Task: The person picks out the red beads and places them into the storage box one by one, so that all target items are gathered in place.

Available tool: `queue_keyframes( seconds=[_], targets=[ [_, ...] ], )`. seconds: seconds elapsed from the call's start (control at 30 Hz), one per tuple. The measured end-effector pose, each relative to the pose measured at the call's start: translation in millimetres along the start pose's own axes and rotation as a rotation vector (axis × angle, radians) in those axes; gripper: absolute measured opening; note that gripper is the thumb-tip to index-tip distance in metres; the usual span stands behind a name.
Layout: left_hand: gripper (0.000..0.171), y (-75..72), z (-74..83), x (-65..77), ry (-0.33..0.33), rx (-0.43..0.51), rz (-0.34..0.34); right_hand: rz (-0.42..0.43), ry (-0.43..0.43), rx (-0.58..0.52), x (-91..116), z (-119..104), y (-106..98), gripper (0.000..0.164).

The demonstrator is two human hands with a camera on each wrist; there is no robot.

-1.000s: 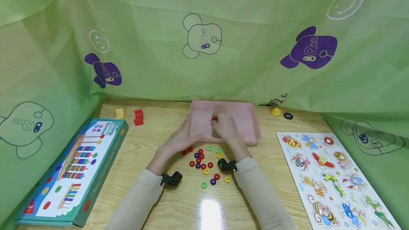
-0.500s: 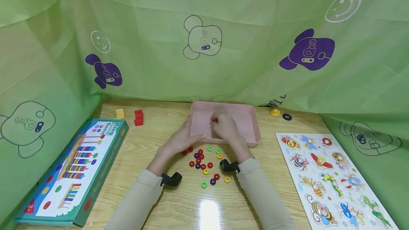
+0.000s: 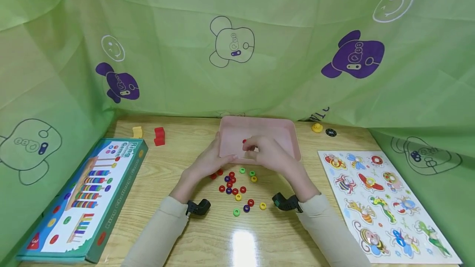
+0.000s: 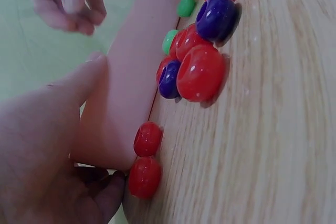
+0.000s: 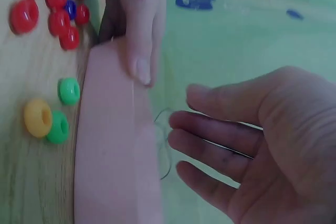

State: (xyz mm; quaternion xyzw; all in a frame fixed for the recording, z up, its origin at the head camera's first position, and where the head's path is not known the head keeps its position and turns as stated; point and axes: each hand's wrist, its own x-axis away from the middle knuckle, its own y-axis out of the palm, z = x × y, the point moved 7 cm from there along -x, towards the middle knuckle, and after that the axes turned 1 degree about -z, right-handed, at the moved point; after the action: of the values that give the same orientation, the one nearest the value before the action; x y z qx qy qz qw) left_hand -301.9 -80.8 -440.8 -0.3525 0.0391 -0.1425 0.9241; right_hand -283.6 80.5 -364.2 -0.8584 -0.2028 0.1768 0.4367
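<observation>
At the far middle of the table is a pink tray point(image 3: 287, 125). My left hand point(image 3: 205, 162) grips its near left corner, the thumb lying over the front rim and the fingers along the side. A red ring bead point(image 3: 244, 141) lies inside, just beyond the fingertips of my right hand point(image 3: 272, 153). That hand is over the tray's front part; the right wrist view shows its fingers point(image 5: 210, 156) loosely bent, thumb apart, nothing between them. Before the tray are scattered several red beads point(image 3: 243, 189), purple beads point(image 3: 246, 208), yellow beads point(image 3: 262, 206) and green beads point(image 3: 236, 212).
A ring game box point(image 3: 89, 193) lies along the left side. Behind it are a yellow block point(image 3: 137, 132) and a red block point(image 3: 159, 136). To the right are an insect puzzle board point(image 3: 386, 209), a yellow duck point(image 3: 317, 127) and a black chip point(image 3: 331, 132). Green cloth point(image 3: 282, 77) surrounds the table.
The right hand has let go of the red bead in the tray and drawn back toward the right and nearer, its fingers spreading. The left hand stays at the tray corner.
</observation>
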Motion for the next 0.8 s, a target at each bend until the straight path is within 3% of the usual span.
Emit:
queue_keyframes(
  seconds=[0.27,0.47,0.57,0.8],
  targets=[
    [0.109,-2.0,4.6,2.4,0.022,0.032,-0.002,-0.185,-0.113,0.055,33,-29,21,0.014],
    [0.108,-3.4,3.7,3.6,-0.001,0.005,-0.004,-0.323,-0.154,0.161,47,-33,50,0.007],
    [0.107,-2.7,3.8,4.0,-0.006,0.000,-0.014,-0.347,-0.161,0.190,49,-31,60,0.008],
    [0.107,-3.4,5.0,4.7,-0.005,0.002,-0.009,-0.311,-0.169,0.253,49,-30,68,0.010]
  ],
)
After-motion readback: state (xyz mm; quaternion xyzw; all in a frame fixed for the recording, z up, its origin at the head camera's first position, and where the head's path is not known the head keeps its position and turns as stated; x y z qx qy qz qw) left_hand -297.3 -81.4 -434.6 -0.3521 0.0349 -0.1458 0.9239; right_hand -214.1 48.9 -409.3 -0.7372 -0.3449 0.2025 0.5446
